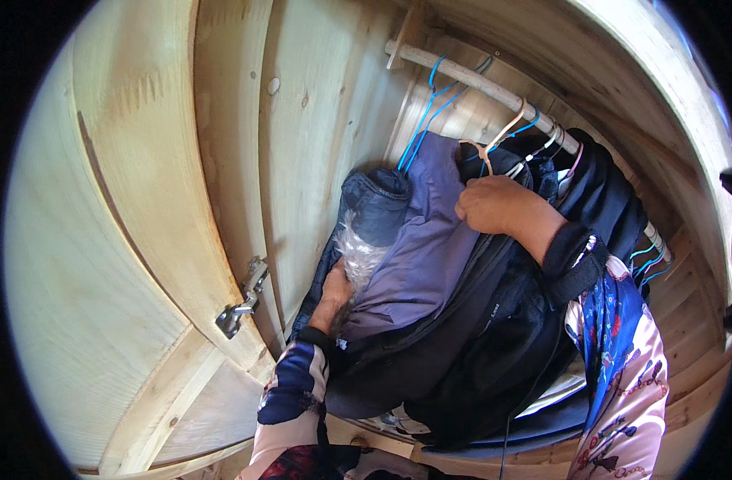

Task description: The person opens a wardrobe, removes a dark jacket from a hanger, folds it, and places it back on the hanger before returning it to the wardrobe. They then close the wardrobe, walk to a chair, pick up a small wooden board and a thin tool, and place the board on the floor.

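A dark padded jacket [375,207] with pale grey fur trim [360,255] hangs at the left end of the row, on a blue wire hanger [423,123]. My left hand [337,287] grips it beside the fur; my fingertips are hidden. Smooth purple-grey cloth [423,240] spreads between my hands; whether it is a lining or a separate garment is unclear. My right hand [492,204] is closed at the upper edge of a black garment [498,306], just under a peach-coloured hanger [489,147]. Its fingertips are turned away from view.
A wooden rod [480,84] crosses the wardrobe, carrying several hangers and more dark clothes [605,180] to the right. On the left is a wooden door [150,180] with a metal hinge [243,300]. Blue hangers [647,264] hang at the rod's far right end.
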Tool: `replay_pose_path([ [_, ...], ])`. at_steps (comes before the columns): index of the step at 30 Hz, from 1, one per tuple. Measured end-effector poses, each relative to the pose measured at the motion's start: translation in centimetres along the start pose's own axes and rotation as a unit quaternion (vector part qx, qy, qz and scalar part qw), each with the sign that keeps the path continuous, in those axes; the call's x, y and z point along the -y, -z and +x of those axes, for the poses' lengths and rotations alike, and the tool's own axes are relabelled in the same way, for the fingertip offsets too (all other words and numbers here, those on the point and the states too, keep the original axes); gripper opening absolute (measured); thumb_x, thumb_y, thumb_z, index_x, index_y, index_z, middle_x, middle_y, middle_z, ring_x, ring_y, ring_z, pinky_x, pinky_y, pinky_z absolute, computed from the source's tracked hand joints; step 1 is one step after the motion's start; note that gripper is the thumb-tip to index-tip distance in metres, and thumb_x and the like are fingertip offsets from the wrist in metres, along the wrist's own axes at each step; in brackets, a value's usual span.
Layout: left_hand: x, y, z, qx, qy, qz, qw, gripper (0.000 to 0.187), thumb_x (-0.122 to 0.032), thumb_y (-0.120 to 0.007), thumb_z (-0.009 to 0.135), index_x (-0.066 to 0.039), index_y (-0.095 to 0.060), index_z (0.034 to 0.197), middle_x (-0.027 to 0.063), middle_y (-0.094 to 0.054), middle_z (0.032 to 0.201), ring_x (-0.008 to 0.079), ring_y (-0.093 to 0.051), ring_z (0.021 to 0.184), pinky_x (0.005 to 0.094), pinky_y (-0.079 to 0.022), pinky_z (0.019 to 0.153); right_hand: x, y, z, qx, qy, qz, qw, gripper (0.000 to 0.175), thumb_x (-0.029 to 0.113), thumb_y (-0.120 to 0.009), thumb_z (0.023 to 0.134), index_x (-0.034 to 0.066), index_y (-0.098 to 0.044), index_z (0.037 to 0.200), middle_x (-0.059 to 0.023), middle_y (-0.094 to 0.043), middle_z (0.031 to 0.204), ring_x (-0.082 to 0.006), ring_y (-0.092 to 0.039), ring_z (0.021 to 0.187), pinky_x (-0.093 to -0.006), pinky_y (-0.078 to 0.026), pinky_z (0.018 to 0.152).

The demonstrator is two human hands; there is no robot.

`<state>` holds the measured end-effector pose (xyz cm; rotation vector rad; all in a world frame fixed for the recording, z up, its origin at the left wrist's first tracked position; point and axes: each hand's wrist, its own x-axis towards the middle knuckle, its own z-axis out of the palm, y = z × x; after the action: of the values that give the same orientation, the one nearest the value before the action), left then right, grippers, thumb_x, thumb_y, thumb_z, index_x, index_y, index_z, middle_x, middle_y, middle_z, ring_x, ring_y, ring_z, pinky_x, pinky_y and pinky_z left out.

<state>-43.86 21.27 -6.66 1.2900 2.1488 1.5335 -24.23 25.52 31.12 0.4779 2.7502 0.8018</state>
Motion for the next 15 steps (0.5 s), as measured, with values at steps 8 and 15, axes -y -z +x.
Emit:
replay_pose_path([
  [8, -12.1, 6.7, -3.5, -0.087, -0.083, -0.222, 0.967, 0.071, -0.023, -0.061, 0.069, 0.001, -0.027, 0.128, 0.0257, -0.04, 0.122, 0.0325, -0.04, 0.115, 0.0354, -0.031, 0.096, 0.1, 0.2, 0.3, 0.0, 0.013, 0.012, 1.0, 0.02, 0.015, -0.044, 0.072, 0.0086, -0.063, 0.073, -0.0108, -0.06, 0.078, -0.0283, -0.057, 0.082, -0.0391, -0.045, 0.069],
  [15, -16.2, 8.3, 2.3, -0.033, 0.062, -0.298, 0.952, 0.077, -0.029, -0.068, 0.069, 0.009, -0.03, 0.124, 0.0236, -0.042, 0.122, 0.0272, -0.044, 0.11, 0.0344, -0.035, 0.092, 0.0, 0.0, 0.3, -0.047, 0.023, 0.002, 0.999, 0.02, 0.015, -0.045, 0.071, 0.0075, -0.064, 0.069, -0.0107, -0.062, 0.076, -0.0292, -0.059, 0.074, -0.0399, -0.047, 0.062],
])
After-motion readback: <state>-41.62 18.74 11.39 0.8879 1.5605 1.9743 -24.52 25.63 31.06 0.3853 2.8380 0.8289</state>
